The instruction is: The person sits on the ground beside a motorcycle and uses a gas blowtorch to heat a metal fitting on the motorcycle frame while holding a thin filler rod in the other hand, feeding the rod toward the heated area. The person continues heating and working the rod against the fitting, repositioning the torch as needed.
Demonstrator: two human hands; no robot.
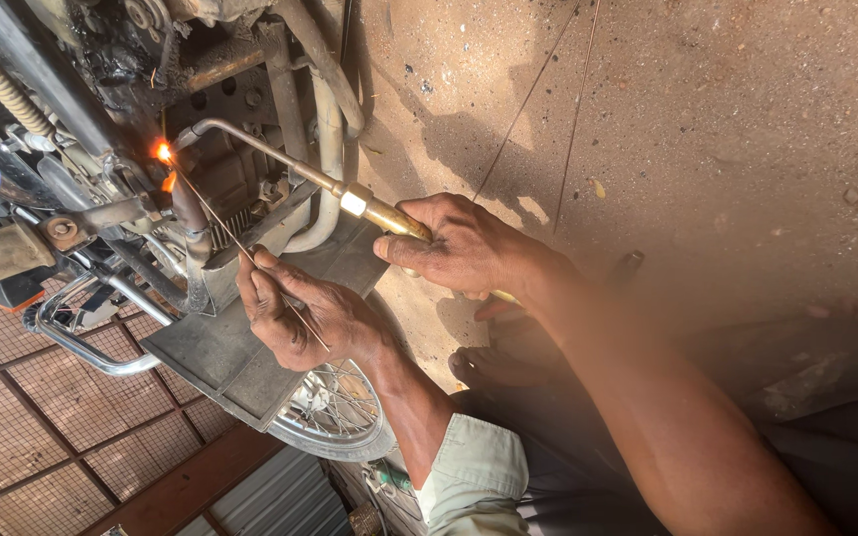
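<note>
Bare dirt ground [707,129], sunlit, with a motorcycle [151,149] filling the upper left of the head view; picture appears rotated, so the bike sits sideways in frame. Right hand [459,246] is closed around the brass handle of a gas torch [350,199], fingers wrapped over it, thumb side toward the bike. From that grip the torch tube runs up-left, bends at the end, and the tip sits at a bright orange flame [163,153] right against the bike's metalwork. Left hand [295,313] pinches a thin filler rod [220,226] between fingertips and thumb; rod passes through the hand and its far end reaches up-left to the same glowing spot. So both tools meet at the flame, well ahead of both grips, rod hand lower and closer to the bike than the torch hand. Just beside the hot spot: a curved exhaust pipe [328,149] and dark engine casing. Under the left hand a flat grey metal panel [220,347], with a spoked wheel [335,412] below it. A coil spring [2,84] shows far upper left. Wire mesh grating [42,417] lower left. Light sleeve cuff [474,467] on the left forearm.
</note>
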